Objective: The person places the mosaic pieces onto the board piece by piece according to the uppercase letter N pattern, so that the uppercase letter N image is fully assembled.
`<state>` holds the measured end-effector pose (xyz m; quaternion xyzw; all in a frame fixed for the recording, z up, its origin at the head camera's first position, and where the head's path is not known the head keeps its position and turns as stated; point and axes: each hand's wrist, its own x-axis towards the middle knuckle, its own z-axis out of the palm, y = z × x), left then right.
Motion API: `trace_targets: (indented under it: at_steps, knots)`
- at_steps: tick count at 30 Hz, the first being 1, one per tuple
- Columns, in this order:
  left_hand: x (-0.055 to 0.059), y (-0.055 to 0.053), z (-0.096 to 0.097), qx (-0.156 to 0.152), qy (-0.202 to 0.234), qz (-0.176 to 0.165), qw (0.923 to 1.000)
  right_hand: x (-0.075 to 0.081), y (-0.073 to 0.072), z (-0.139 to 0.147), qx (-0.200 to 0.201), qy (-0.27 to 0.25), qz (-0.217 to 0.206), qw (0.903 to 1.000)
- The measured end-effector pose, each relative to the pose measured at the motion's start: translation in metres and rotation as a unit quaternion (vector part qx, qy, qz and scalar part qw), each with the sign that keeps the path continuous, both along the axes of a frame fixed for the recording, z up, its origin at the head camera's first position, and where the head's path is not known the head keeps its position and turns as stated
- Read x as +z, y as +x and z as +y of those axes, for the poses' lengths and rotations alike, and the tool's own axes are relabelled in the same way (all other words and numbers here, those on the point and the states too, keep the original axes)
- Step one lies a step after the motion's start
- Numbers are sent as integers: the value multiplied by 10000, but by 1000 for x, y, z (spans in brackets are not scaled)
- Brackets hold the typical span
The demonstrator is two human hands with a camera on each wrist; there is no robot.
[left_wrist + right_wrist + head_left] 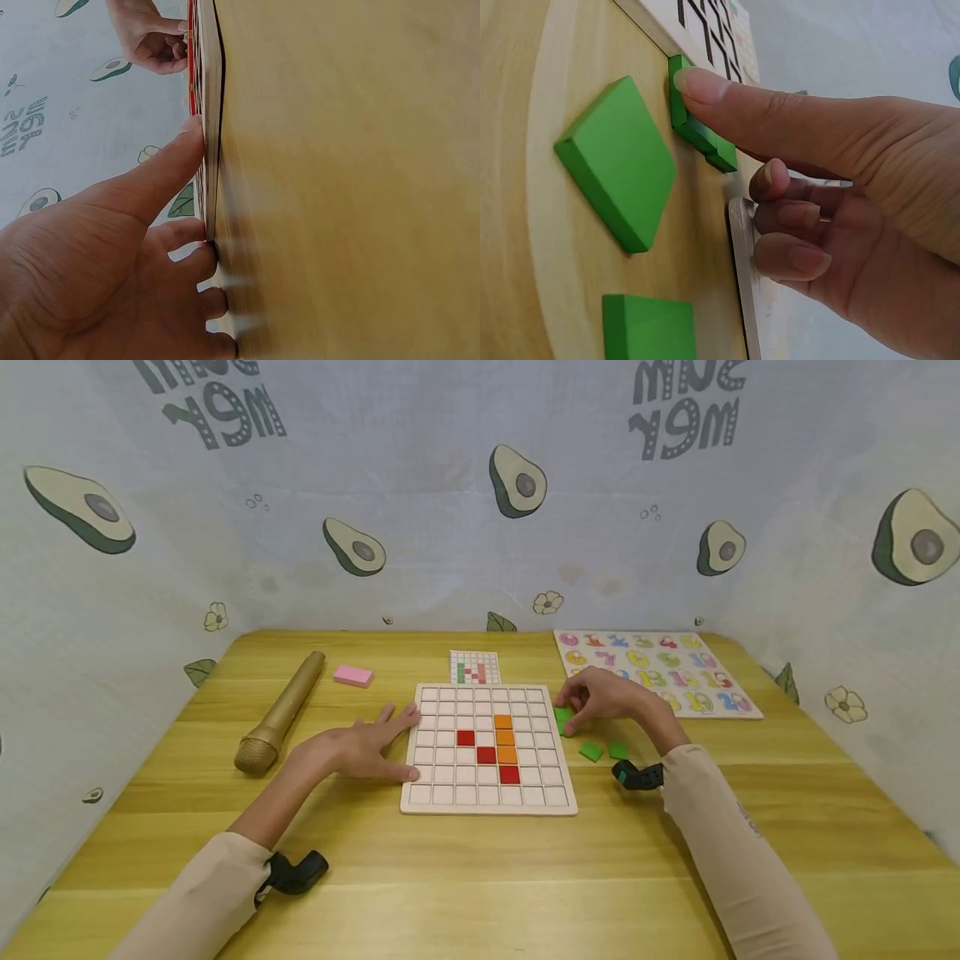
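Note:
A white grid board [446,795] lies in front of me, bearing three red tiles [466,737] in a diagonal and three orange tiles [506,737] in a column. My left hand [360,750] rests with spread fingers along its left edge, the thumb on the rim. Beside the right edge, my right hand [603,693] has thumb and index finger at a green tile [679,105]; the thumb is on it, the other fingers are curled and the index fingertip is hidden. Two loose green tiles [591,751] lie nearer me on the table.
Behind the board lies a small pattern card [474,667] with coloured squares. A number board [701,681] is at the back right, under the right hand's far side in view. To the left are a gold microphone [288,706] and a pink block [353,676].

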<state>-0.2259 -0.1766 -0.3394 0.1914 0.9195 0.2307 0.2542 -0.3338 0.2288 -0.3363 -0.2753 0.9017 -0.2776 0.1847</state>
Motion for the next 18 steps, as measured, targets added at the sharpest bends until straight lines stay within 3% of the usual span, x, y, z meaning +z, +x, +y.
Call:
trace_targets:
  at_steps: [18]
  knots:
    - [-1,0,0,17,-4,-34,10000,2,3,-2,-74,299,41,9995]
